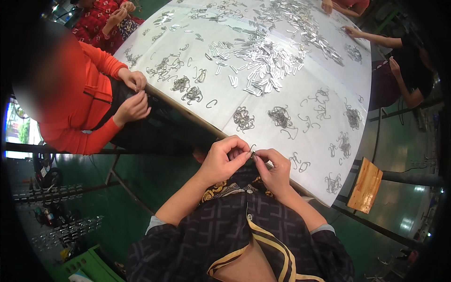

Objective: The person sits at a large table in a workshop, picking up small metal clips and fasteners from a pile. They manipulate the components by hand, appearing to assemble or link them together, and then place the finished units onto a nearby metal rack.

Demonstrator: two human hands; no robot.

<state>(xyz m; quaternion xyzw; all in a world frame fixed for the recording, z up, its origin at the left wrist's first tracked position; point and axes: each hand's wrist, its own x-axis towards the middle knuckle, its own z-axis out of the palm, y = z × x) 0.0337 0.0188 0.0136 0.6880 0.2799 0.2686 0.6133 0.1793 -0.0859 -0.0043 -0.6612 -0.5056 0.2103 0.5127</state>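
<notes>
Over the table's near edge my two hands come together in a pinch. My left hand (224,159) has thumb and forefinger pressed on a small curved wire hook (252,147), whose bent end rises above the fingertips. Meeting it at the same spot, my right hand (275,170) grips the hook's lower end, where a small dark part shows. The fingertips hide most of the piece. Beyond them, heaps of similar wire hooks (280,116) and a closer pile (244,119) lie on the white tabletop (211,117). Loose hooks (300,162) are beside my right hand.
A large pile of flat shiny metal strips (270,66) covers the table's middle. On the left a person in an orange top (89,89) works close by. Others sit around the far edges. A wooden stool (365,186) stands right of the table.
</notes>
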